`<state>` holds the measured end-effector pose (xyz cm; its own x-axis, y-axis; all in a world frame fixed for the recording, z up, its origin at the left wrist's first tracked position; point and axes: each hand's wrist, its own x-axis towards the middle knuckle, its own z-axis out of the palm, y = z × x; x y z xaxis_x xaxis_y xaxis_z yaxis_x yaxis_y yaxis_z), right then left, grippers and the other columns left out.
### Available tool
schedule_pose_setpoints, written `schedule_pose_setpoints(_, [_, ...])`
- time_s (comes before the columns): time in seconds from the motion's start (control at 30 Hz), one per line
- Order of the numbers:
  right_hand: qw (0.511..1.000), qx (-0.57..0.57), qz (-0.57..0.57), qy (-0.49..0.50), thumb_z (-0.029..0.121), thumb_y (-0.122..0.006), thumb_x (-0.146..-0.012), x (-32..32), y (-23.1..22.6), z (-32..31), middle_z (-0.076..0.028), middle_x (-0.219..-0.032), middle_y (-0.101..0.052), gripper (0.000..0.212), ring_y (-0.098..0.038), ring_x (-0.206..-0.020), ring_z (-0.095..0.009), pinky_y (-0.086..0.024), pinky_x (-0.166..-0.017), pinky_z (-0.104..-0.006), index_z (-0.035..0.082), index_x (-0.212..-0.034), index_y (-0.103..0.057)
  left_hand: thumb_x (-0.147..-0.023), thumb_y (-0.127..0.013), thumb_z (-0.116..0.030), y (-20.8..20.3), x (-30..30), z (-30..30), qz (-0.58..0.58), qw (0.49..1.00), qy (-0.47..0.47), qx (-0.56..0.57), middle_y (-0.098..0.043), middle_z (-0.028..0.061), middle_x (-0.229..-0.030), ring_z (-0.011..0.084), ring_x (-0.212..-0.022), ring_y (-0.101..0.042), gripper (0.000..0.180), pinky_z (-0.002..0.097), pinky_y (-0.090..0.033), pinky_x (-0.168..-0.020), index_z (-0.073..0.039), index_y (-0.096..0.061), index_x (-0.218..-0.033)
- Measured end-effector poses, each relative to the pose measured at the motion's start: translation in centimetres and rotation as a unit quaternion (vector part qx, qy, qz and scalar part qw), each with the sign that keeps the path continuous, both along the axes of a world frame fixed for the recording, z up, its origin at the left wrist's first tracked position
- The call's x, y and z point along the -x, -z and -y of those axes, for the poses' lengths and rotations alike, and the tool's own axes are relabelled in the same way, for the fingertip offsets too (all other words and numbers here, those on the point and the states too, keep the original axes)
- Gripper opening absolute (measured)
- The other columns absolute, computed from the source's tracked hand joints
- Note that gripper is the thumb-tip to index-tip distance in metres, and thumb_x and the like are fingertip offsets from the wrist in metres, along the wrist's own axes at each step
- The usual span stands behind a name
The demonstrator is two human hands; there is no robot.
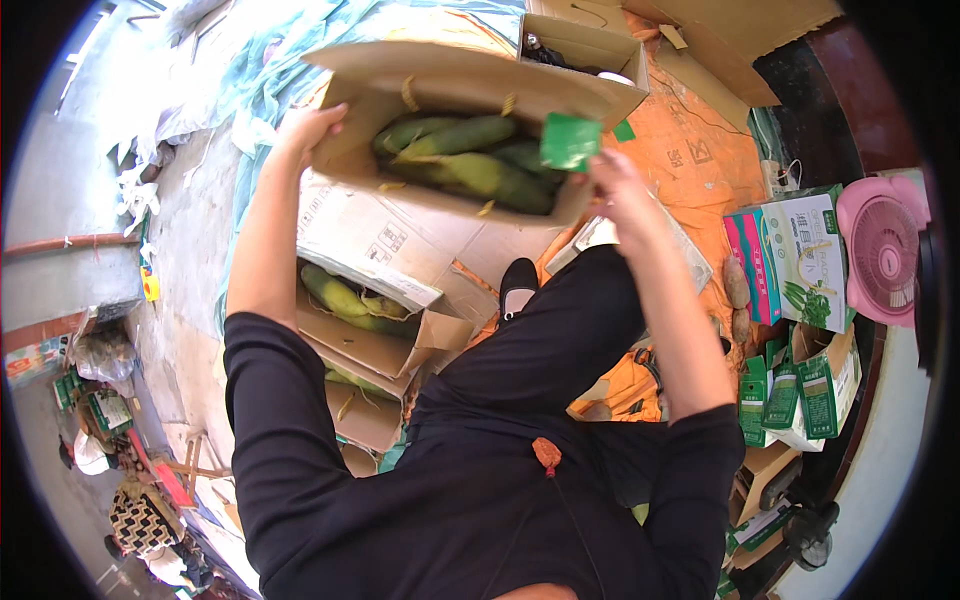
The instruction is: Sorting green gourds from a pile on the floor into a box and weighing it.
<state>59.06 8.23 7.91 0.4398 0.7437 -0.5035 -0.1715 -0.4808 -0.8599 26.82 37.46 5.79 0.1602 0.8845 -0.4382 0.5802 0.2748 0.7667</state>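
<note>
An open cardboard box (455, 85) is lifted and tilted in front of me, with several long green radishes (470, 165) lying inside. Thin yellow cord ends stick out of its long walls. My left hand (312, 130) is closed on the box's left end. At the right end, my right hand (622, 190) is closed around the edge, slightly blurred. A shiny green square piece (570, 142) is beside its fingertips; whether it is a flap or a loose card I cannot tell. Below my left forearm stands another open box (375, 345) holding green radishes (345, 300).
A flattened cardboard sheet (345, 225) lies under the lifted box. Further back stands an open carton (590, 80) on orange sheeting (700, 130). To the right are a printed radish carton (805, 260), a pink fan (885, 250) and green-and-white cartons (810, 395).
</note>
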Motion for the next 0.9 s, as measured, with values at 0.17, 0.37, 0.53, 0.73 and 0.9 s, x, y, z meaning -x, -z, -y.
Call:
schedule_pose_setpoints(0.17, [0.991,-0.043,-0.115,0.043,-0.002,-0.059,-0.075,10.9,5.0,-2.0,-0.011,-0.106,-0.057,0.051,-0.054,-0.099,-0.022,-0.045,-0.086,-0.0342,0.0,-0.124,-0.046,-0.084,-0.064,-0.04,6.0,10.9,-1.1,-0.101,0.99,0.057,-0.076,-0.055,0.0028,-0.065,0.0142,-0.059,-0.048,0.035,0.0316,-0.039,-0.058,-0.006,-0.06,-0.074])
schedule_pose_setpoints(0.37, [0.977,0.039,-0.095,-0.185,0.011,-0.07,-0.069,14.9,6.4,-0.3,-0.018,-0.103,-0.062,0.048,-0.06,-0.096,-0.025,-0.048,-0.083,-0.0359,-0.003,-0.113,-0.055,-0.087,-0.06,-0.028,12.6,17.6,-0.7,-0.196,0.97,0.133,-0.047,-0.065,0.0103,-0.096,0.0213,-0.081,-0.058,0.037,0.0364,-0.047,-0.075,-0.001,-0.061,-0.113])
schedule_pose_setpoints(0.53, [0.988,0.095,0.049,-0.111,0.015,-0.066,-0.075,13.9,9.3,-1.2,-0.022,-0.113,-0.059,0.049,-0.058,-0.105,-0.033,-0.047,-0.087,-0.0377,-0.001,-0.119,-0.052,-0.088,-0.059,-0.02,14.3,19.1,-3.0,-0.143,0.984,0.1,-0.02,-0.063,0.0073,-0.086,0.0187,-0.075,-0.054,0.024,0.0363,-0.047,-0.069,0.001,-0.064,-0.097])
schedule_pose_setpoints(0.73, [0.976,0.019,0.14,-0.166,0.013,-0.062,-0.074,14.2,10.4,-0.8,-0.019,-0.101,-0.063,0.037,-0.06,-0.098,-0.034,-0.048,-0.085,-0.0402,0.002,-0.109,-0.058,-0.083,-0.064,-0.014,13.6,19.8,-3.6,-0.356,0.914,0.124,-0.149,-0.066,0.0141,-0.094,0.0227,-0.084,-0.06,0.025,0.0378,-0.048,-0.076,0.002,-0.064,-0.102])
schedule_pose_setpoints(0.9, [0.988,-0.045,0.106,-0.098,0.01,-0.055,-0.076,12.8,7.9,-1.4,-0.017,-0.099,-0.065,0.029,-0.061,-0.096,-0.031,-0.048,-0.083,-0.0394,0.004,-0.103,-0.062,-0.084,-0.062,-0.012,8.4,16.7,-2.6,-0.144,0.944,-0.02,-0.296,-0.063,0.0188,-0.109,0.03,-0.099,-0.059,0.034,0.0387,-0.044,-0.089,0.004,-0.06,-0.113])
